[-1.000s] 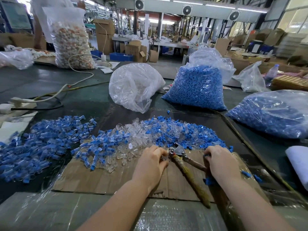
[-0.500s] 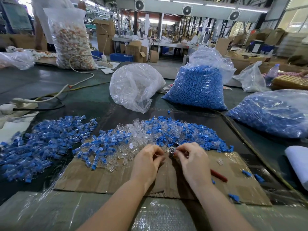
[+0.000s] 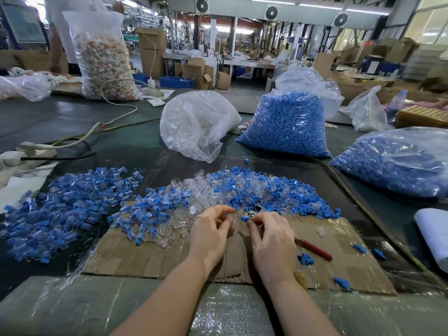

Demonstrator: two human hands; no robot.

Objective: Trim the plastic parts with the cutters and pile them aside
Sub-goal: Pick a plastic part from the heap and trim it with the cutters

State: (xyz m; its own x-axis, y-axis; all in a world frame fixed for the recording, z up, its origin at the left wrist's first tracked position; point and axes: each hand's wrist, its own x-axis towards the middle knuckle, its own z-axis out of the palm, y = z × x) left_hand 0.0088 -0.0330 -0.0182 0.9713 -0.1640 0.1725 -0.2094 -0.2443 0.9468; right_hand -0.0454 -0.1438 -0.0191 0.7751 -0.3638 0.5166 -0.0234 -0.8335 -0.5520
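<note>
A mixed pile of clear and blue plastic parts lies along the far edge of the cardboard sheet. A second pile of blue and clear parts spreads to the left. My left hand has curled fingers, and its thumb and forefinger pinch a small plastic part. My right hand pinches a blue part at its fingertips. The cutters lie on the cardboard under my right hand. Their metal head pokes out past the fingers and a red handle trails to the right.
Behind the piles stand a clear bag and a bag full of blue parts. Another blue-filled bag lies at the right. Loose blue bits dot the right of the cardboard. A white cable runs across the far left.
My right hand let go of the cutter handles and laid the cutters down. It moved left to meet my left hand, and each hand now pinches a small part.
</note>
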